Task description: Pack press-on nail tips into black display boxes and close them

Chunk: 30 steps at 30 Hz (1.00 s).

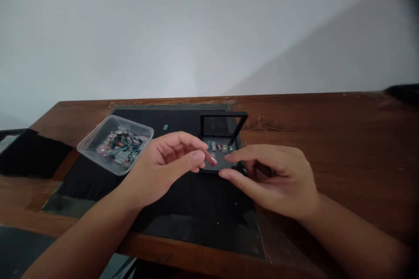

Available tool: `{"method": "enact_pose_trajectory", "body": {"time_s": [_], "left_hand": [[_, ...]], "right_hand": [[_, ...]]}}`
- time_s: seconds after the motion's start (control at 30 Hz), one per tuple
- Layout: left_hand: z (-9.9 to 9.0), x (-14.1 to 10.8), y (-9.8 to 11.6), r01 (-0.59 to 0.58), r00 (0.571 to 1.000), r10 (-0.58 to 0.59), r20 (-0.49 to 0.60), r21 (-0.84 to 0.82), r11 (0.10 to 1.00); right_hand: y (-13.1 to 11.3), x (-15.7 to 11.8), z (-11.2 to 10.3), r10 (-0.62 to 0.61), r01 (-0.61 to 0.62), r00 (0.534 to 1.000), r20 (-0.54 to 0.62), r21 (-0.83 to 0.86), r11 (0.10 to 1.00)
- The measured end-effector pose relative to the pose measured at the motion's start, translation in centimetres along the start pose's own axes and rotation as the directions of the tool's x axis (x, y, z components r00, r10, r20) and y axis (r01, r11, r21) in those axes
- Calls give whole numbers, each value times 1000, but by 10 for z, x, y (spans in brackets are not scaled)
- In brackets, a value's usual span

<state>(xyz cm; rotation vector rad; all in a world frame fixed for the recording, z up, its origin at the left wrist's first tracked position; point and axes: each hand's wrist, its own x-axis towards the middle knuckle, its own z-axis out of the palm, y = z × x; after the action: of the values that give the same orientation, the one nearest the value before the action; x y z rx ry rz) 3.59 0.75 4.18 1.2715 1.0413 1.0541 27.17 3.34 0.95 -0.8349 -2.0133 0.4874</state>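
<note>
Piece (210,157) slim, glossy, reddish.

The left hand (170,161) hides part of the case (224,124). The pieces in the tub (122,144) are too small to tell apart. Both forearms are cut by the edges.

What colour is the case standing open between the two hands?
The case is black, as the head view shows.

Hands (178,165) over open black case (224,114), plastic tub (115,144)
</note>
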Motion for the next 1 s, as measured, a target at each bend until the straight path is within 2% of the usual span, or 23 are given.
{"method": "enact_pose_trajectory", "body": {"time_s": [0.27, 0.43, 0.6, 0.8, 1.0], "left_hand": [[12, 3, -13, 140, 990, -137, 40, -108, 984], [14, 4, -19, 220, 975, -211, 77, -141, 965], [15, 5, -20, 231, 968, -215, 127, -126, 965], [18, 3, -20, 264, 954, -224, 198, -211, 941], [17, 2, -19, 282, 952, -242, 188, -227, 932]], "right_hand": [[-3, 1, 4, -125, 128, 991, -53, 68, 989], [-1, -2, 4, -87, 94, 992, -88, 69, 993], [-3, 0, 0, -78, 88, 991, -105, 97, 991], [-3, 2, -1, -77, 89, 990, -121, 98, 991], [-3, 1, -1, -116, 124, 991, -71, 118, 985]]}}
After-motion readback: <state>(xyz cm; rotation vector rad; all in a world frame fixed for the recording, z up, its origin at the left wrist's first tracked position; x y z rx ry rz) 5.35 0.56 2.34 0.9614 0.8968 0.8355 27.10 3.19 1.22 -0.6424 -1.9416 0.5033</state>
